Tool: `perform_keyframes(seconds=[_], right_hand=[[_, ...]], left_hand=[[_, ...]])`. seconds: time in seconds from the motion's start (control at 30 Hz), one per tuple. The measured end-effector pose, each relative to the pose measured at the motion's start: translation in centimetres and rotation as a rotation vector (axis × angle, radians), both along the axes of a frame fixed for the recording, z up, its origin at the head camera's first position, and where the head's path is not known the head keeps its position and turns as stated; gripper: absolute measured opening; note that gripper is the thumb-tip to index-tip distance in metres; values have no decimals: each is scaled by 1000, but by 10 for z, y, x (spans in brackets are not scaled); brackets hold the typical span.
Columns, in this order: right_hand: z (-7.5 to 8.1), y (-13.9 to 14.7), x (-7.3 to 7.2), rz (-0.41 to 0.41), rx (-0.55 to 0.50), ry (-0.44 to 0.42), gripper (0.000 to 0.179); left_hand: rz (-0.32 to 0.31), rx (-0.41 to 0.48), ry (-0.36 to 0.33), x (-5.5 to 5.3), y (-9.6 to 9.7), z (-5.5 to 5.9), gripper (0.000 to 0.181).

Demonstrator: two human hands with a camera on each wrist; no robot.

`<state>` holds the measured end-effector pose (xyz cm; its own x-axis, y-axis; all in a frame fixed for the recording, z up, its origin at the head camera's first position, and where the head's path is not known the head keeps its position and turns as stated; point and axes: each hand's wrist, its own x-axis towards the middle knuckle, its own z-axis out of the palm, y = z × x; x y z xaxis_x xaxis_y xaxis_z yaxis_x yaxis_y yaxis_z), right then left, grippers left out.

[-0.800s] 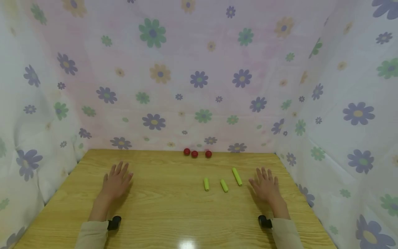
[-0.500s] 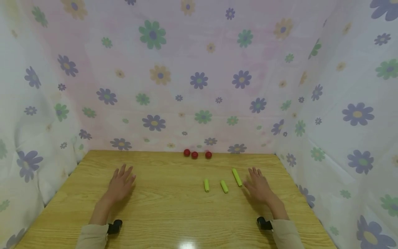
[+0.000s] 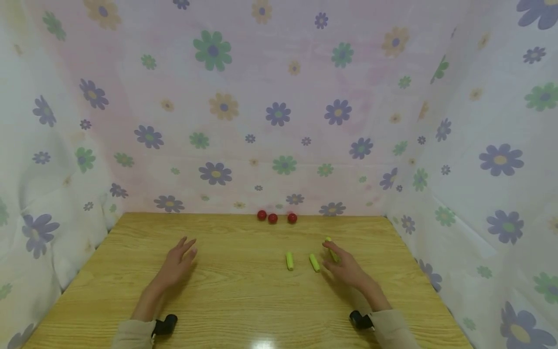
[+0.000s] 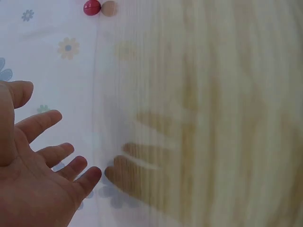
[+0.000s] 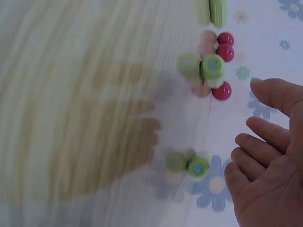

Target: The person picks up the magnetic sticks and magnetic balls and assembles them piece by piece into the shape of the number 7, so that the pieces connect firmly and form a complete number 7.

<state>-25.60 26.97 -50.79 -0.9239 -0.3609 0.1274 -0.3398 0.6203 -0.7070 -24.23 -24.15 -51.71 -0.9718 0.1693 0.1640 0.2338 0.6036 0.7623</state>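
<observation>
My left hand [image 3: 174, 266] hovers over the left part of the table with nothing in it. Its fingers are spread and loosely bent in the left wrist view. On the right, my right hand [image 3: 348, 269] reaches over the longest of three light-green sticks [image 3: 334, 255] and partly covers it in the head view. The right wrist view shows thumb and fingers apart, the palm bare. A shorter green stick [image 3: 314, 262] lies just left of the right hand, and another short green stick [image 3: 289, 261] farther left. Seen end-on, one green stick [image 5: 198, 167] is round with a bluish centre.
Three small glossy red balls [image 3: 272, 218] sit at the back edge of the wooden table [image 3: 244, 300]. Flower-printed cloth [image 3: 244, 72] hangs behind and on both sides. A black wrist camera [image 3: 165, 325] is strapped at the left sleeve, another black wrist camera [image 3: 361, 320] at the right.
The right hand has moved left, from beside the longest green stick to over it. The left hand has shifted right and turned inward. The sticks and red balls stay put.
</observation>
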Motion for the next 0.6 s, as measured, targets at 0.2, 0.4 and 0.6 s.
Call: perform_keyframes(seconds=[0.2,0.4,0.6], right_hand=[[-3,-16,1,56,-128,10,48],[-3,-32,5,78,-216,-48,42],[3,-49,11,132,-220,-58,41]], left_hand=[[23,84,-70,6,0,1,56],[36,214,-97,8,1,4,50],[63,289,-167,6,8,6,49]])
